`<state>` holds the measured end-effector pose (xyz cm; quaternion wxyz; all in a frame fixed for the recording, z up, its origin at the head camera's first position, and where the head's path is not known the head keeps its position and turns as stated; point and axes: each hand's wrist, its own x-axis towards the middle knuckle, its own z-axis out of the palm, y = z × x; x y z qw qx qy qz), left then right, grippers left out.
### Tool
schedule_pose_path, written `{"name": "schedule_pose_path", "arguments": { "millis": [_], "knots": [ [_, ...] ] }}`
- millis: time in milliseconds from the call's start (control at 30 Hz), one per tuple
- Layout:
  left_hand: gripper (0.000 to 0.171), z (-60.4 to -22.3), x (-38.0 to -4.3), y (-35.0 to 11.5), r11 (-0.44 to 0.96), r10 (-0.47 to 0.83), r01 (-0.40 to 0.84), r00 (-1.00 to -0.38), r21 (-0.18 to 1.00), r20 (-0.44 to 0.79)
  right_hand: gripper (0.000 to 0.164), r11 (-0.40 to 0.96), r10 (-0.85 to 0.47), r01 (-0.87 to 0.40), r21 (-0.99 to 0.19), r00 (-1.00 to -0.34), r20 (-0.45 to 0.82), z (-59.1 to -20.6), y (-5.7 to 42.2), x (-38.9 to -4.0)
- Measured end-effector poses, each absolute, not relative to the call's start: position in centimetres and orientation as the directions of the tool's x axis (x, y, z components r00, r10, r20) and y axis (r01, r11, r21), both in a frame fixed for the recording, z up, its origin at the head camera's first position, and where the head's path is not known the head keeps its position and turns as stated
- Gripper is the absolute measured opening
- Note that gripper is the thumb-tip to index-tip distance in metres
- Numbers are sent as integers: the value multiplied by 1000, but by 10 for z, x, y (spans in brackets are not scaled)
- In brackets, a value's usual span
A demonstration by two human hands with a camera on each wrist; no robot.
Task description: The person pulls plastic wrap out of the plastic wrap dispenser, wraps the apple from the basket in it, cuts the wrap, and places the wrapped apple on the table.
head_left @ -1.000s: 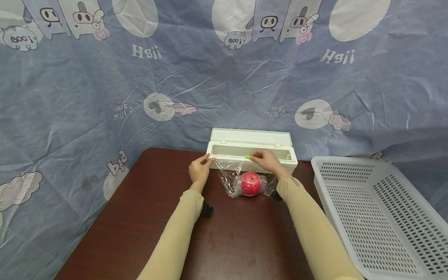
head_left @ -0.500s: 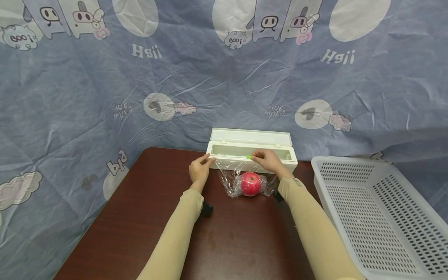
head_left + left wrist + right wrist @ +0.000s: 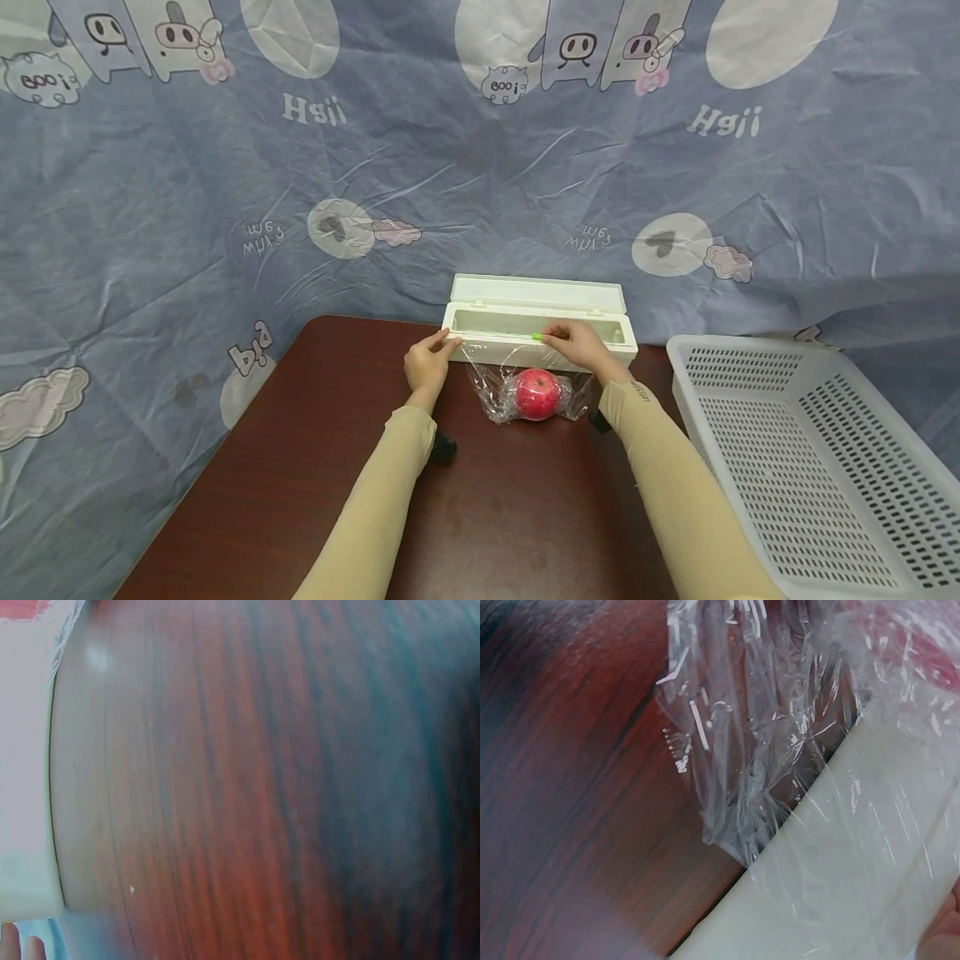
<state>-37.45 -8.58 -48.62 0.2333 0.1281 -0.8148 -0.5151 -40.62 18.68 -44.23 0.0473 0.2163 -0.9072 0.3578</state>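
Note:
A white cling film dispenser (image 3: 474, 352) lies lengthwise at the table's far edge, its lid (image 3: 537, 293) raised. At its left front corner my left hand (image 3: 427, 364) grips the end; in the left wrist view only fingertips (image 3: 10, 943) show beside it. My right hand (image 3: 576, 343) pinches a small green slide cutter (image 3: 537, 337) on the front rim. Clear cling film (image 3: 491, 403) hangs over the dispenser's front and bunches around a red apple (image 3: 537, 395) on the table. Crumpled film (image 3: 735, 750) fills the middle of the right wrist view.
A white perforated plastic basket (image 3: 810, 483) stands to the right, beside the dark brown wooden table (image 3: 315, 433). A blue-grey printed cloth (image 3: 480, 192) hangs behind the table.
My right hand has slid a short way to the right along the dispenser's rim with the green slide cutter. My left hand, the apple and the dispenser have stayed in place.

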Motion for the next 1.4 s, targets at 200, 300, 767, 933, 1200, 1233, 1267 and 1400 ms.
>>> {"name": "schedule_pose_path", "arguments": {
  "millis": [200,300,767,933,1200,1233,1267,1400],
  "knots": [
    [37,-487,-375,-86,440,-456,28,-854,898,250,18,643,-362,-438,-629,-897,255,-442,189,-405],
    [37,-486,-374,-87,435,-460,26,-853,900,247,18,644,-366,-442,-624,-895,256,-443,190,-406],
    [36,-486,-375,-86,432,-458,33,-853,901,251,17,641,-367,-438,-630,-896,250,-443,195,-407],
    [37,-487,-375,-86,436,-455,41,-852,899,260,18,649,-368,-427,-629,-901,231,-442,198,-405],
    [36,-487,-375,-86,432,-459,26,-854,902,244,17,646,-360,-427,-633,-901,241,-443,203,-404],
    [36,-487,-375,-85,433,-459,25,-854,901,244,18,646,-358,-425,-634,-902,239,-442,205,-404],
    [36,-487,-375,-85,432,-460,25,-854,901,244,18,651,-355,-420,-633,-905,235,-442,206,-404],
    [36,-487,-375,-86,427,-462,26,-853,904,243,19,661,-342,-402,-633,-913,222,-442,210,-402]
  ]
}}
